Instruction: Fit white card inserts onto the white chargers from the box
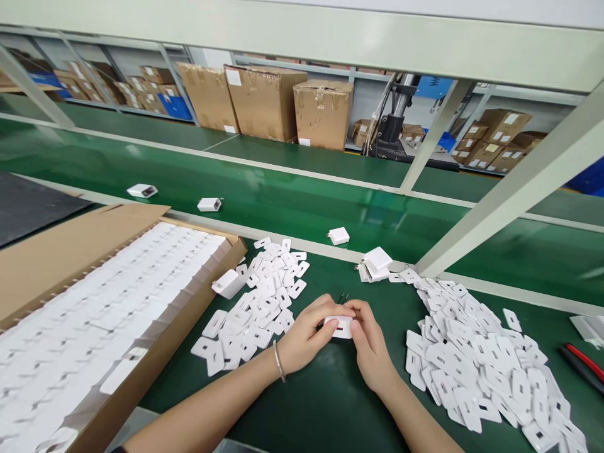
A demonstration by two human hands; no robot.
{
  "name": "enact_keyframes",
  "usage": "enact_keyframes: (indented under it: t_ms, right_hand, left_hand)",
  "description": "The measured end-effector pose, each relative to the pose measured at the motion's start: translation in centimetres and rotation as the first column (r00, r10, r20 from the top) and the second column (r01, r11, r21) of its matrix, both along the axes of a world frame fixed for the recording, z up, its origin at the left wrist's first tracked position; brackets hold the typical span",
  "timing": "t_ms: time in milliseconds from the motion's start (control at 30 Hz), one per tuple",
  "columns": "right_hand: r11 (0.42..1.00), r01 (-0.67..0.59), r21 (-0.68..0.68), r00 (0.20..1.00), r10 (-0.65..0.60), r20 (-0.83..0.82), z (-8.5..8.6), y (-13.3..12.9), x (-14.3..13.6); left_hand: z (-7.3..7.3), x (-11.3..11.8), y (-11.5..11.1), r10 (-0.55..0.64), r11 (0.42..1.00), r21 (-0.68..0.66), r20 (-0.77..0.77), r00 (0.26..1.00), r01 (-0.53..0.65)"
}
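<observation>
"So, where is the white block [343,331] right now?"

"Between the two hands, over the worktop [325,396], a slotted face toward the wearer. Thin dark prongs [341,298] show just past the fingertips; how they join the block is hidden."

"And what is each hand doing?"

"The left hand [309,333] is closed on the block's left end, thumb in front and fingers over the top. The right hand [370,346] grips the other end, its thumb on the near side. A bracelet [278,361] circles the left wrist."

"Anything near them?"

"Yes, small slotted white plates on both sides. A left pile [264,302] lies between the left hand and an open carton [195,302] along the worktop's left edge, rows of white pieces [132,302] inside it. A bigger right pile [476,358] runs from the far edge toward the near right corner."

"What's along that far edge?"

"A few stacked white adapters [376,263] by the pale rail [321,247]. Beyond the rail, a single adapter [338,236] lies on a green strip [274,195]."

"And on the right?"

"A red-and-black-handled tool [585,363], partly out of view."
</observation>
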State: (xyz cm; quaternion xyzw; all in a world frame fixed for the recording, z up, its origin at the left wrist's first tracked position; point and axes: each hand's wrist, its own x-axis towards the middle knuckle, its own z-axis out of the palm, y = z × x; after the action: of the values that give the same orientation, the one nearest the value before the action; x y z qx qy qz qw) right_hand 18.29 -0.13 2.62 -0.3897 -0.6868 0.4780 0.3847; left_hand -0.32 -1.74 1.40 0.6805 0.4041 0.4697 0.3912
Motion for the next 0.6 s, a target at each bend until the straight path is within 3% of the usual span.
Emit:
enact_keyframes:
  t_ms: [333,600]
  right_hand:
    - [0.993,0.078,-0.089,0.997,-0.078,0.005,-0.38,0.72,-0.05]
    - [1.0,0.002,-0.02,1.0,-0.002,-0.027,-0.53,0.87,0.26]
  left_hand:
    - [0.52,0.08,-0.1,-0.099,0.986,-0.129,0.058,0.993,0.106]
    - [0.41,0.17,-0.03,-0.097,0.995,-0.027,0.085,0.992,0.099]
